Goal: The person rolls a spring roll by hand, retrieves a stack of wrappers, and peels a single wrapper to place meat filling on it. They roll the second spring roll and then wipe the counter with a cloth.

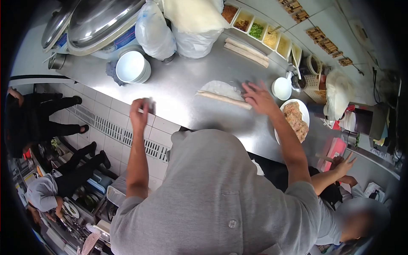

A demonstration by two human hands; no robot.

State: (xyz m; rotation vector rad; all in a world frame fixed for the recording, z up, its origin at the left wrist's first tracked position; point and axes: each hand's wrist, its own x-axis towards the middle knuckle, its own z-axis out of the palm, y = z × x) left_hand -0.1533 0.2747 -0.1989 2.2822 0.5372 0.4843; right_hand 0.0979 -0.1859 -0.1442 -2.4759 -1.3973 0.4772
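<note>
A thin, round, whitish sheet (pixel 221 88) lies on the steel counter, with a long pale stick-shaped roll (pixel 223 100) along its near edge. My right hand (pixel 258 98) is open, its fingers spread at the right end of the sheet and roll. Raised at the counter's front edge, my left hand (pixel 139 114) has its fingers closed together; a small blurred greyish thing shows at the fingertips, and I cannot tell what it is. Beside my right forearm is a white plate (pixel 307 114) heaped with pinkish minced filling (pixel 295 121).
Stacked white bowls (pixel 132 68) stand at the left. Two pale sticks (pixel 246 53) lie by the containers of toppings (pixel 256 31) at the back. A white cup (pixel 281 88) sits right of my hand. A co-worker's hand (pixel 342 165) is at the right; other people stand behind, left.
</note>
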